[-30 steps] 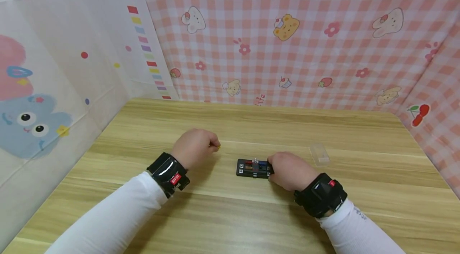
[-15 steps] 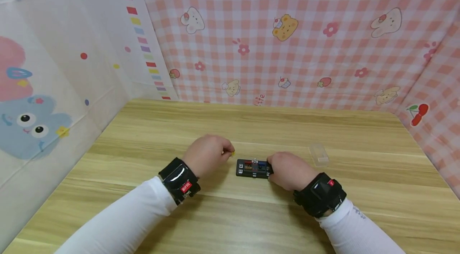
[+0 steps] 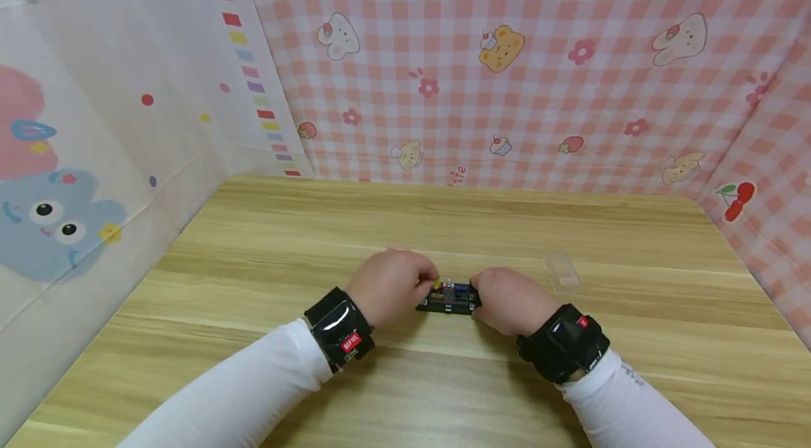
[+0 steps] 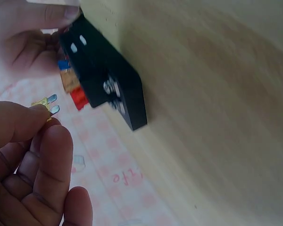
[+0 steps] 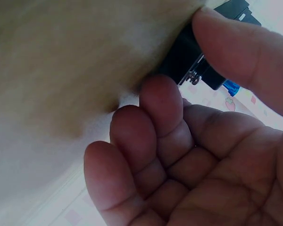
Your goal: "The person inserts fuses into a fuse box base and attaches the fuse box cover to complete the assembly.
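Between thumb and index finger, my left hand (image 3: 391,286) pinches a yellow blade fuse (image 4: 40,101); its two metal prongs point toward the fuse box in the left wrist view. The black fuse box (image 3: 451,308) lies flat on the table, its left end partly behind my left fingers. Seated in it are a red fuse (image 4: 79,99), a tan fuse (image 4: 69,81) and a blue fuse (image 5: 231,87). My right hand (image 3: 510,299) grips the box's right end between thumb and fingers. In the left wrist view a gap separates the yellow fuse from the box.
A small clear plastic case (image 3: 562,273) lies on the wooden table (image 3: 418,392) behind and right of my right hand. Patterned cloth (image 3: 538,103) stands along the table's back and sides.
My left hand has moved right and slightly toward me, bringing the yellow fuse from the left to over the fuse box's left part. The right hand and box have stayed put.
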`<state>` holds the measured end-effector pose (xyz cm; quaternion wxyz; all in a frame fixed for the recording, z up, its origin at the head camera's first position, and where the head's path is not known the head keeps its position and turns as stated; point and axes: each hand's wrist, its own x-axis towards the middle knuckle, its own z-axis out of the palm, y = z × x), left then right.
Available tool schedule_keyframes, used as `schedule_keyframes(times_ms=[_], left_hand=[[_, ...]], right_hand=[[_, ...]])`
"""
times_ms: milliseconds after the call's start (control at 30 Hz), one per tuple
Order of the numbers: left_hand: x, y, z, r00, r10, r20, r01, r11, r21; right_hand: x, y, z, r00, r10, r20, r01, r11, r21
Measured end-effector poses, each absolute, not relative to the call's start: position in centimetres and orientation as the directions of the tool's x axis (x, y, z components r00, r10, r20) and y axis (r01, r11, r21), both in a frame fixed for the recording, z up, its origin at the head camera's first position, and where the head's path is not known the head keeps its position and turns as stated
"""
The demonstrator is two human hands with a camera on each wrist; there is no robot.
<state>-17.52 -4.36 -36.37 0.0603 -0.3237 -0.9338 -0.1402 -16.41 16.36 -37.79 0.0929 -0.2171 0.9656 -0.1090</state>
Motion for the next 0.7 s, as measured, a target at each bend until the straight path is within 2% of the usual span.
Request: schedule_keyframes(times_ms=[700], left_hand=[[-16.7, -1.7, -37.4, -0.765, 0.602, 0.229, 0.644, 0.729, 0.232]], right_hand=[[-16.3, 16.4, -37.7, -0.877, -0.473, -0.082, -0.442, 0.863, -0.243]])
